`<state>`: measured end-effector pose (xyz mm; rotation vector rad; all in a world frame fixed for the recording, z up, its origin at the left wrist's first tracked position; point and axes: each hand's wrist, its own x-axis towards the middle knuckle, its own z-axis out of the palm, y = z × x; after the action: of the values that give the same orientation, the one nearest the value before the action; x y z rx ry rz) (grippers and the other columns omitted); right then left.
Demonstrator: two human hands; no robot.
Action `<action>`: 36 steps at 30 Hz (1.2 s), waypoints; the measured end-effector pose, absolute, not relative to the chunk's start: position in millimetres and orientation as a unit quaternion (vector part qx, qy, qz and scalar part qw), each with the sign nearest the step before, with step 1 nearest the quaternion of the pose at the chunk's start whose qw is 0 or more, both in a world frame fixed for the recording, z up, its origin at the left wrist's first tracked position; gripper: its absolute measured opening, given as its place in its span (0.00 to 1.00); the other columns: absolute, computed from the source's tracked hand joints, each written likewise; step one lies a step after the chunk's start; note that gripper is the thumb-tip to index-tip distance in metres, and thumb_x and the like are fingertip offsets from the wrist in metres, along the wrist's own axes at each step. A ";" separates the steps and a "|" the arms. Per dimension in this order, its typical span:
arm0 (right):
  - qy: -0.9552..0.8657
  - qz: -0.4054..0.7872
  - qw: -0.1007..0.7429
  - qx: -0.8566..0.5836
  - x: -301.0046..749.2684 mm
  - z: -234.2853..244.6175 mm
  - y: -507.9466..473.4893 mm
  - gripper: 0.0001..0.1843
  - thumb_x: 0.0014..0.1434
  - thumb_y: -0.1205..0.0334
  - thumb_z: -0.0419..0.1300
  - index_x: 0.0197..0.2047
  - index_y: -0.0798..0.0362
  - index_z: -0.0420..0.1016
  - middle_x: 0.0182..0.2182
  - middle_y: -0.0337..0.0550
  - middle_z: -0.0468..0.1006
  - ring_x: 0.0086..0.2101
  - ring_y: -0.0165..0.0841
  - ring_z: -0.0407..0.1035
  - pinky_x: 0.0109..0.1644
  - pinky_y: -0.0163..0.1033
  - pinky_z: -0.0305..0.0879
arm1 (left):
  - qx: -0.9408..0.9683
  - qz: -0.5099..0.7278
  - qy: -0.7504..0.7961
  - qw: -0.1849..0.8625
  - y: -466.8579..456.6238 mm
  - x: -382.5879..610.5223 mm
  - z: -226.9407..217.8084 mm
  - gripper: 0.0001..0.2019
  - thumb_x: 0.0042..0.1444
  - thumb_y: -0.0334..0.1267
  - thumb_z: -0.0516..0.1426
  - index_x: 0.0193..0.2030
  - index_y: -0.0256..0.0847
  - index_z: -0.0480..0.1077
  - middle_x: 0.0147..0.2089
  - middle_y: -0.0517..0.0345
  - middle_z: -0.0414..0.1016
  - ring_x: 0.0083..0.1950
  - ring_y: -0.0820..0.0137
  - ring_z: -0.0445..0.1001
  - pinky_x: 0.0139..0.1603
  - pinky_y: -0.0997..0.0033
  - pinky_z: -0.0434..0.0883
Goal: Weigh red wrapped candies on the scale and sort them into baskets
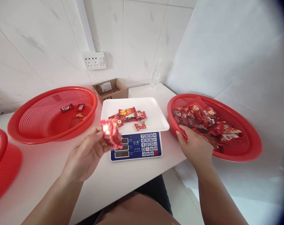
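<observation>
My left hand (85, 151) pinches shiny red snack packets (110, 132) just in front of the scale's white tray (156, 112). Whether there is one packet or more in these fingers I cannot tell. Several red-wrapped snacks (128, 113) lie on the tray of the digital scale (137, 149), whose blue keypad and displays face me. My right hand (198, 148) is closed over the near left rim of a red plastic basket (252, 147). Inside that basket is a heap of red snack packets (200, 120); the fingertips are partly hidden.
To the left stands another red basket (50, 132) with a few packets in it. A third red basket (8, 168) is cut off at the left edge. Behind the scale are an open cardboard box (119, 90) and a clear plastic bottle (155, 77), near the tiled wall.
</observation>
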<state>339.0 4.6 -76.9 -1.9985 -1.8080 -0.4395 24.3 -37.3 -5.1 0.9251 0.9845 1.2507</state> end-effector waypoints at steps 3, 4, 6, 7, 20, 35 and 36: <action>-0.651 -0.170 0.211 -0.709 339.2 -77.4 4.7 0.18 0.62 0.56 0.51 0.49 0.52 0.76 0.39 0.45 0.82 0.34 0.37 0.74 0.27 0.36 0.55 | 0.234 0.494 0.431 0.717 -67.3 16.2 -29.2 0.09 0.56 0.43 0.55 0.38 0.41 0.72 0.39 0.52 0.76 0.42 0.65 0.74 0.38 0.65 0.76; -0.651 -0.175 0.213 -0.707 339.2 -77.6 4.8 0.18 0.62 0.56 0.51 0.49 0.52 0.76 0.38 0.45 0.82 0.33 0.37 0.74 0.27 0.36 0.54 | 0.201 0.478 0.429 0.740 -76.2 16.2 -38.1 0.10 0.56 0.44 0.55 0.37 0.41 0.72 0.38 0.52 0.75 0.41 0.66 0.73 0.36 0.66 0.76; -0.652 -0.188 0.216 -0.702 339.2 -78.0 5.1 0.18 0.61 0.56 0.51 0.48 0.53 0.76 0.37 0.45 0.82 0.32 0.37 0.74 0.26 0.36 0.54 | 0.156 0.454 0.417 0.772 -90.5 18.1 -53.5 0.13 0.57 0.47 0.54 0.31 0.40 0.70 0.31 0.56 0.72 0.33 0.71 0.70 0.28 0.73 0.73; -0.651 -0.194 0.218 -0.700 339.1 -78.3 5.3 0.18 0.61 0.56 0.51 0.48 0.53 0.77 0.36 0.45 0.82 0.31 0.37 0.74 0.26 0.36 0.54 | 0.146 0.448 0.408 0.782 -95.2 19.0 -58.8 0.16 0.58 0.49 0.53 0.27 0.39 0.68 0.26 0.59 0.67 0.27 0.74 0.66 0.24 0.76 0.70; -0.644 -0.167 0.201 -0.719 337.6 -76.0 5.1 0.18 0.61 0.56 0.51 0.50 0.52 0.76 0.37 0.46 0.82 0.33 0.37 0.74 0.25 0.35 0.54 | 0.681 0.224 0.681 0.148 -23.5 14.0 -19.2 0.20 0.58 0.47 0.51 0.57 0.52 0.64 0.58 0.57 0.70 0.38 0.69 0.76 0.39 0.69 0.71; -0.638 -0.154 0.177 -0.733 336.4 -74.6 4.4 0.20 0.62 0.55 0.50 0.51 0.50 0.75 0.38 0.46 0.82 0.34 0.38 0.74 0.24 0.35 0.56 | 0.755 -0.025 0.651 0.079 -17.6 43.0 -4.9 0.19 0.60 0.39 0.44 0.54 0.44 0.68 0.54 0.53 0.75 0.41 0.57 0.78 0.33 0.62 0.69; -0.637 -0.157 0.180 -0.733 336.3 -74.5 4.5 0.20 0.62 0.55 0.50 0.51 0.51 0.75 0.38 0.46 0.82 0.34 0.37 0.74 0.24 0.35 0.57 | 0.755 -0.024 0.650 0.082 -18.3 43.4 -4.5 0.19 0.60 0.38 0.44 0.53 0.44 0.69 0.52 0.52 0.76 0.40 0.57 0.78 0.32 0.62 0.68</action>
<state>336.3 4.5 -74.5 -2.0713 -1.8014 -0.4432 43.4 -18.3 -4.5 2.2560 1.9419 -0.0723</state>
